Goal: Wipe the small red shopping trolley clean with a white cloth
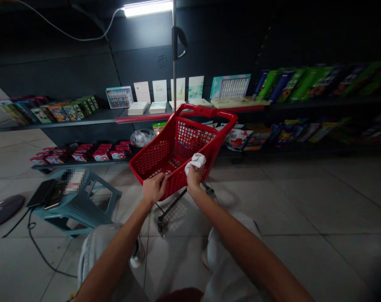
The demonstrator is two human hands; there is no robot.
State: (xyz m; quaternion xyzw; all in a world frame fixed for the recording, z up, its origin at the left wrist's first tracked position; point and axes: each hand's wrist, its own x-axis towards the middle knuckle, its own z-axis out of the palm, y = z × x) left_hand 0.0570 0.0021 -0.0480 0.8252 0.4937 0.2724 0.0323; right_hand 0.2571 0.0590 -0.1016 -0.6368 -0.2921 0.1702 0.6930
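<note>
A red plastic shopping cart (pixel 190 126) with perforated basket walls stands in front of me, its handle toward the upper right. My left hand (pixel 154 187) grips the near rim of the basket, fingers over the edge. My right hand (pixel 195 175) is closed on a crumpled white cloth (pixel 197 161), held against the near side of the basket below the handle. Through the basket's holes the inside looks bare. Below it show the cart's dark metal leg and a caster wheel (pixel 160 224).
Dark shelves behind hold books (pixel 159 92), green and blue snack bags (pixel 299 84) and red boxed packs (pixel 104 152). A blue-grey plastic stool (pixel 83 205) with dark devices and a trailing cable stands at left. A metal pole (pixel 174 63) rises behind the cart.
</note>
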